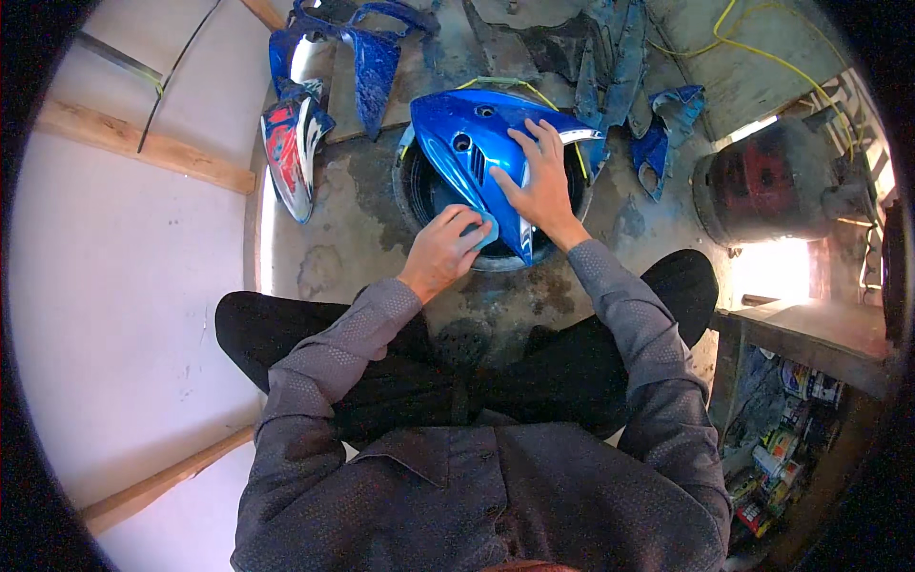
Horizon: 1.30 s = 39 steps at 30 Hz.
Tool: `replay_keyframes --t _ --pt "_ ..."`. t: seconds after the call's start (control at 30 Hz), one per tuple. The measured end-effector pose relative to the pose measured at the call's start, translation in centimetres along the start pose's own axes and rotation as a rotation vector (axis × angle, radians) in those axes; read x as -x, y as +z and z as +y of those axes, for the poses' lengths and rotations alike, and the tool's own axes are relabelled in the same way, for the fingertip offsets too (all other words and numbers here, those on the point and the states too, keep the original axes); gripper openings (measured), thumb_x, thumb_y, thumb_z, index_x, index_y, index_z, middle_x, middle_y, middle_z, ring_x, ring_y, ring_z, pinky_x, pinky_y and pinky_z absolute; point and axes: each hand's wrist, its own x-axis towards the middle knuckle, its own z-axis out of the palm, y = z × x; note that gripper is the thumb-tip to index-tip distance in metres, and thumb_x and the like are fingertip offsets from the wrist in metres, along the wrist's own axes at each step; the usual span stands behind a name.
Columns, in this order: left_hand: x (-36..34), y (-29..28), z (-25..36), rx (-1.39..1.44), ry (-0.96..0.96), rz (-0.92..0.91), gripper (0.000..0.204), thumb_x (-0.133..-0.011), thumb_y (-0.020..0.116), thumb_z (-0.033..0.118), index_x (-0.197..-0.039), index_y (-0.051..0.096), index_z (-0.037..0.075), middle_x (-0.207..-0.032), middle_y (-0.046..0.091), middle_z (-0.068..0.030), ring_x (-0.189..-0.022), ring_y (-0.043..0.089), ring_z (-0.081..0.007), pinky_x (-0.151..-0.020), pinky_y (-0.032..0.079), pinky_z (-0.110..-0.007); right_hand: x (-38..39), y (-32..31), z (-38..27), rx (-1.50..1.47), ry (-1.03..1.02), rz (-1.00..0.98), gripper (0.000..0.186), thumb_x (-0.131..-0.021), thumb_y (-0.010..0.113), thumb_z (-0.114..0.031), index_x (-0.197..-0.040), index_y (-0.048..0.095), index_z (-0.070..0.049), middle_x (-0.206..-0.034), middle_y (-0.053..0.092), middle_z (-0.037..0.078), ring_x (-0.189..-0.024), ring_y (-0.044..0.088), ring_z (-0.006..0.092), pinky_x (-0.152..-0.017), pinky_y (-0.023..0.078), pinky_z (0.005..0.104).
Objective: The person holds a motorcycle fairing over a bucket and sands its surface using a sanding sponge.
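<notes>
1. While the left hand (441, 250) has its fingers bent and clamped on a light-blue pad (489, 232), that pad sits against the near left edge of a glossy blue fairing panel (445, 118).
2. The right hand (543, 187) lies on the right part of the same panel, its fingers pointing to the far side and slightly apart, the thumb spread to the left; it grasps nothing between them.
3. The panel lies over a round dark tub (404, 195) in front of the person, its narrow tip toward the near rim; it has two round holes and a slotted vent on its left half, and pale trim along its right side.
4. Both forearms wear dark grey patterned sleeves (329, 357), and the knees in black trousers (276, 329) are spread to left and right of the tub's near side.
5. To the far left lies a red, white and blue fairing piece (289, 148), near another blue fairing piece (374, 71).
6. On the far right are a scuffed blue fairing piece (651, 157), a soot-stained drum (762, 181) and a yellow cable (777, 71).
7. At near right, cans (779, 458) crowd beneath a wooden bench (829, 329).
</notes>
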Motion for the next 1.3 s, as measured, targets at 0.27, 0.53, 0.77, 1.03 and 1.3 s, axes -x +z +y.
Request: replay_keyframes --t 0.27,0.53,0.77,1.03,1.3 --pt "0.4 1.5 0.1 0.059 -0.025 0.105 0.034 -0.085 0.081 0.006 -0.119 0.076 0.007 -0.109 0.074 -0.0095 -0.098 0.074 -0.0306 -0.084 0.063 -0.041 -0.1 0.2 -0.2 -0.003 -0.013 0.01 0.068 -0.082 0.087 -0.033 -0.14 0.064 -0.006 -0.153 0.051 0.026 -0.151 0.037 0.0486 -0.124 0.035 0.058" --pt "-0.5 1.0 -2.1 0.056 -0.135 0.12 0.022 -0.092 0.076 0.007 -0.114 0.077 0.004 -0.106 0.076 -0.0121 -0.093 0.077 -0.0308 -0.081 0.064 -0.04 -0.1 0.1 0.0 0.012 -0.003 -0.004 0.068 -0.084 0.085 -0.035 -0.141 0.063 -0.005 -0.153 0.05 0.027 -0.15 0.037 0.0495 -0.125 0.033 0.0584" --pt "-0.9 1.1 -1.2 0.157 -0.129 0.148 0.012 -0.094 0.077 0.008 -0.105 0.079 0.005 -0.097 0.078 -0.0144 -0.081 0.077 -0.0325 -0.072 0.063 -0.04 0.0 0.0 -0.1 0.012 -0.01 -0.009 0.069 -0.083 0.086 -0.034 -0.141 0.063 -0.004 -0.153 0.05 0.027 -0.15 0.037 0.0497 -0.125 0.033 0.0582" --pt "-0.8 2.1 0.0 0.206 -0.189 0.163 0.012 -0.091 0.079 0.007 -0.102 0.078 0.002 -0.094 0.077 -0.0138 -0.075 0.075 -0.0304 -0.067 0.061 -0.039 0.3 -0.1 -0.2 0.006 -0.002 0.001 0.068 -0.085 0.085 -0.035 -0.142 0.063 -0.007 -0.154 0.052 0.025 -0.151 0.039 0.0475 -0.125 0.033 0.0574" --pt "-0.9 2.5 0.7 0.19 -0.177 0.234 0.008 -0.092 0.077 0.007 -0.097 0.077 0.002 -0.086 0.074 -0.0137 -0.072 0.074 -0.0308 -0.065 0.058 -0.04 0.0 0.1 -0.2 0.003 -0.006 -0.003 0.069 -0.083 0.087 -0.034 -0.141 0.063 -0.005 -0.153 0.05 0.027 -0.15 0.037 0.0495 -0.125 0.034 0.0583"
